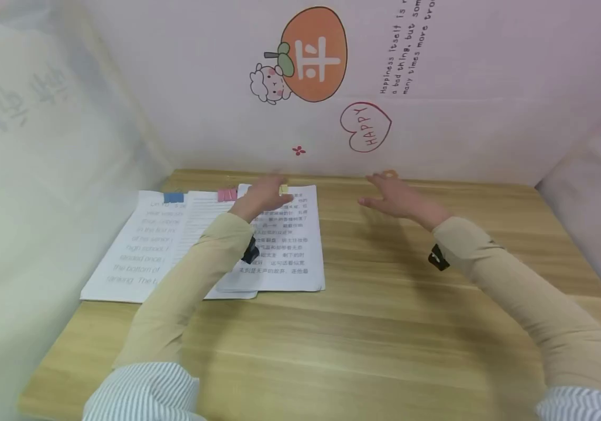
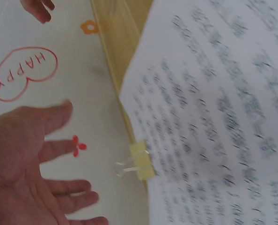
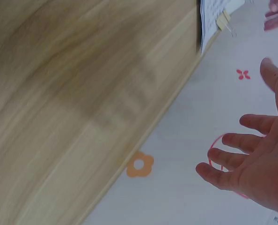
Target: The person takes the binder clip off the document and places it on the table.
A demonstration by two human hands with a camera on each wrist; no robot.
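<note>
My left hand [image 1: 264, 197] hovers over the top of the rightmost paper stack [image 1: 292, 251], fingers spread and holding nothing. That printed stack carries a yellow binder clip [image 2: 142, 161] at its top edge, near the left hand. My right hand [image 1: 404, 200] is over the wooden table to the right of the papers, its fingers apart and nothing in them, as the right wrist view [image 3: 260, 159] confirms. Under the left forearm, a second stack [image 1: 200, 216] with a pink binder clip [image 1: 227, 194] is partly hidden. Farther left, another stack [image 1: 126, 257] bears a blue binder clip [image 1: 174, 197].
The wooden table [image 1: 384, 351] meets a white back wall covering [image 1: 200, 88] printed with an orange fruit drawing [image 1: 315, 55] and a red heart [image 1: 366, 127]. White sheeting also rises on the left side [image 1: 26, 204] and the right side [image 1: 595, 158].
</note>
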